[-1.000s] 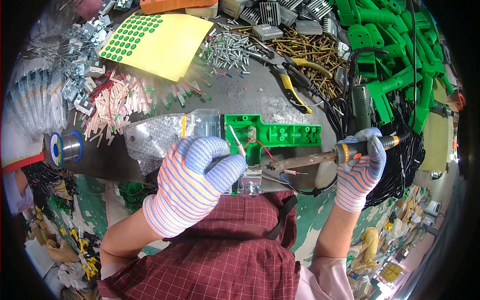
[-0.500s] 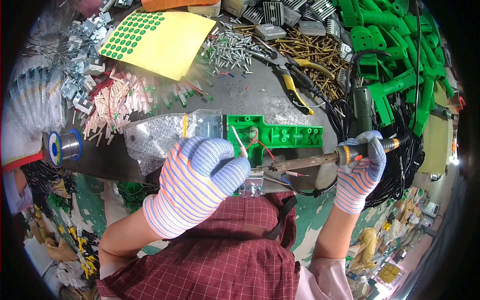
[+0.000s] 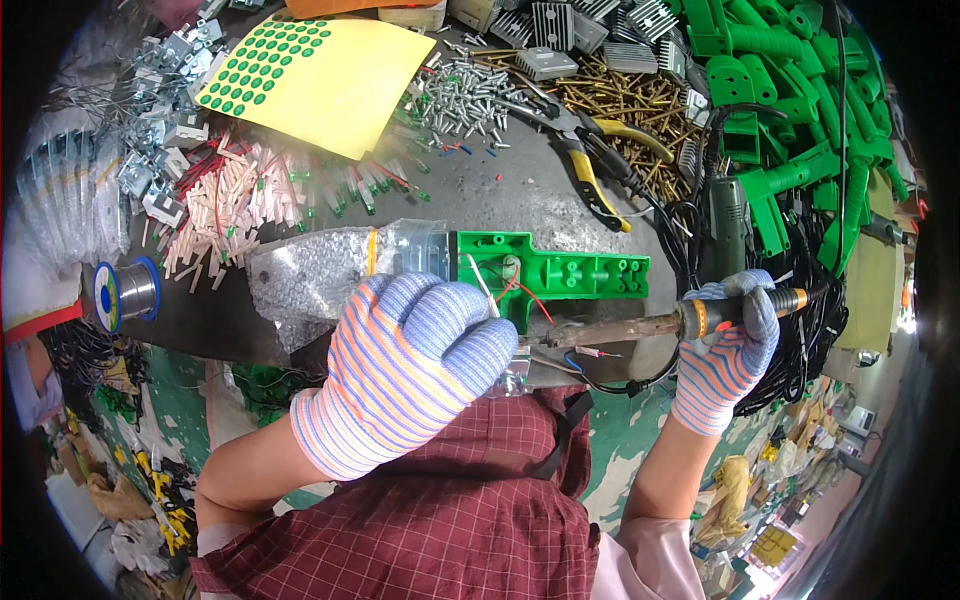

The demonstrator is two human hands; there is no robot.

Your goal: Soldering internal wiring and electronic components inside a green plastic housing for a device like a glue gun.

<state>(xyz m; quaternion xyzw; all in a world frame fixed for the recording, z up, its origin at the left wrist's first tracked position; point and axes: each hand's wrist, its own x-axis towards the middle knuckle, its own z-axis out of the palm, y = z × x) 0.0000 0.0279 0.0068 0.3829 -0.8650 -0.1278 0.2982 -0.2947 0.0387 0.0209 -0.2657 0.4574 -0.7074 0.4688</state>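
Note:
My left hand point(image 3: 415, 370), in a striped knit glove, is closed at the near side of a green plastic housing half point(image 3: 590, 275). What its fingers pinch is hidden behind the glove. In my right hand point(image 3: 728, 350), gloved alike, is a soldering iron point(image 3: 625, 330) held by its black and orange handle. The iron points left, its tip end beside my left fingertips. Inside the housing lie a red wire point(image 3: 536, 302) and a white lead. A clear plastic piece point(image 3: 420, 250) adjoins the housing's left end. Below the iron lies a small wire end point(image 3: 598, 352).
Bubble wrap point(image 3: 310, 280) and a solder spool point(image 3: 128, 294) lie left. Behind are white-sleeved parts point(image 3: 235, 205), a yellow sticker sheet point(image 3: 340, 85), screws point(image 3: 465, 100), yellow-handled pliers point(image 3: 590, 190) and heat sinks point(image 3: 548, 64). Green housings point(image 3: 790, 180) and black cables point(image 3: 790, 360) crowd the right.
My left hand has shifted slightly right, covering more of the metal piece below the housing. My right hand and the soldering iron have moved slightly right too.

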